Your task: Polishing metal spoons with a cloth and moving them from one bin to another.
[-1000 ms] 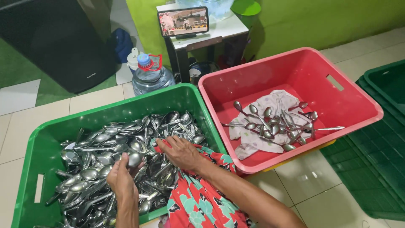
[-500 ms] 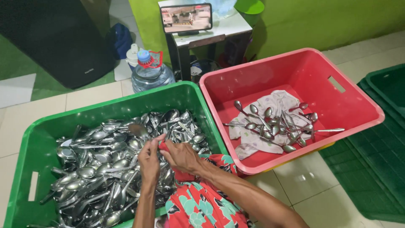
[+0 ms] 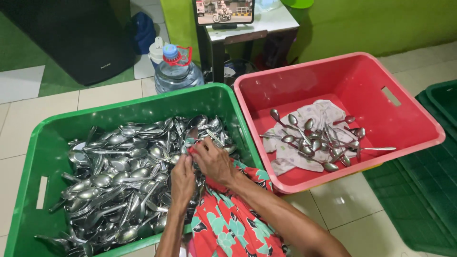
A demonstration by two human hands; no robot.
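Centrally, the left hand (image 3: 183, 178) and right hand (image 3: 213, 161) meet over the green crate (image 3: 143, 107) of shiny metal spoons (image 3: 114, 176), fingers pinched shut on a red floral cloth (image 3: 228, 219) (whether a spoon sits inside, I cannot tell). Right of it, a red crate (image 3: 362, 81) holds spoons on a white cloth (image 3: 326, 114); a clear, blue-capped water jug (image 3: 176, 71) stands at upper centre.

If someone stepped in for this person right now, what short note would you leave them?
Left hand and right hand: both over the green crate, together gripping a spoon through the red floral cloth.
Green crate: heaped with metal spoons.
Red crate: a small batch of spoons lying on a white cloth.
Done: that small batch. Left: the large heap.
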